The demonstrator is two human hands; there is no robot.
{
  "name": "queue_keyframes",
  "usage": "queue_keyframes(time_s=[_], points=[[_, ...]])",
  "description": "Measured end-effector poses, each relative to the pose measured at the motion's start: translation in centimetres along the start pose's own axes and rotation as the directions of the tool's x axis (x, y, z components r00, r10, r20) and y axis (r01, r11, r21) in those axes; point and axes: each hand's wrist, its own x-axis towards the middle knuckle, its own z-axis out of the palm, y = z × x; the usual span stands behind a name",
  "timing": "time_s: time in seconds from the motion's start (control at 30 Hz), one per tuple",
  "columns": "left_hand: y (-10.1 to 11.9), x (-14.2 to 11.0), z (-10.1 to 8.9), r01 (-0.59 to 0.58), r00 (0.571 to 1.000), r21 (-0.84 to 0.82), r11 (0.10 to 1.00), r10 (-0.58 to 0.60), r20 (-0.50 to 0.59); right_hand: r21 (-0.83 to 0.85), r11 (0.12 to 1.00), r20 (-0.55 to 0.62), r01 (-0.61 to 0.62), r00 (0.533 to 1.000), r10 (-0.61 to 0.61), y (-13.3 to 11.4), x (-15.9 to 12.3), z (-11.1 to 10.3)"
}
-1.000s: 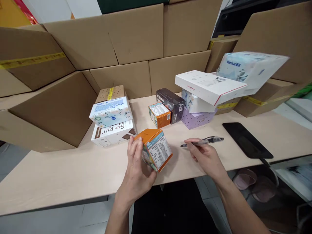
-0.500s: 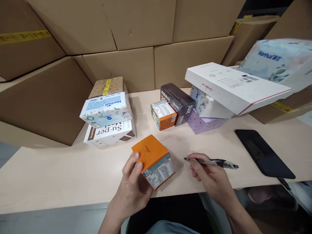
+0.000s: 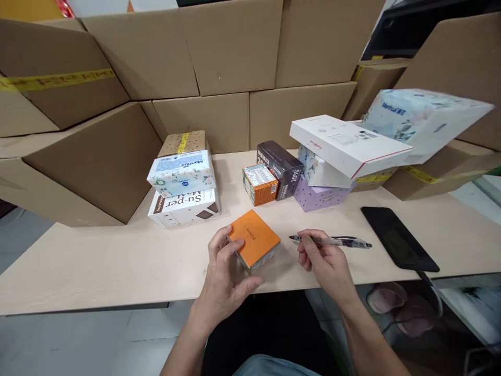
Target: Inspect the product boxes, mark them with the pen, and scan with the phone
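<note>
My left hand [image 3: 227, 269] is curled around the near left corner of an orange box [image 3: 256, 235]. Two of its fingers press on the top and left edge, and the thumb lies low by the near side. The box's plain orange top with small dark lettering faces up; it looks set down on the table. My right hand [image 3: 323, 258] pinches a black and clear pen [image 3: 342, 241] to the right of the box. The pen lies almost level, its tip pointing left toward the box and apart from it.
Behind stand a second orange box [image 3: 260, 184], a dark box [image 3: 279, 168] and a purple box [image 3: 323, 194] under stacked packs and a white flat box [image 3: 348, 143]. A stack with a Su-per box [image 3: 186, 206] is left. A black phone [image 3: 399, 237] lies right. Cardboard boxes [image 3: 199, 125] wall the back.
The orange box has tipped from showing its printed side to lying with its top up, lower down. My left thumb has come out at its near side. The view has shifted.
</note>
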Motion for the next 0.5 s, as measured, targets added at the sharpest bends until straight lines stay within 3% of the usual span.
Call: queue_keyframes(time_s=[0.13, 0.27, 0.4, 0.5], points=[[0.5, 0.3, 1.2, 0.078, 0.994, -0.035, 0.996, -0.081, -0.076, 0.021, 1.0, -0.069, 0.007, 0.998, -0.006, 0.3, -0.4, 0.0], [0.2, 0.4, 1.3, 0.044, 0.997, -0.098, 0.994, -0.051, -0.064, 0.084, 0.996, -0.122, 0.032, 0.992, -0.022, -0.7, -0.1, 0.3], [0.0, 0.5, 0.8, -0.006, 1.0, -0.081, 0.997, 0.006, 0.0, 0.165, 0.968, -0.155, 0.187, 0.975, -0.162, -3.4, 1.2, 1.5], [0.1, 0.7, 0.5, -0.032, 0.999, -0.068, 0.997, 0.033, 0.024, 0.202, 0.939, -0.092, 0.277, 0.96, -0.263, -5.4, 2.1, 3.0]])
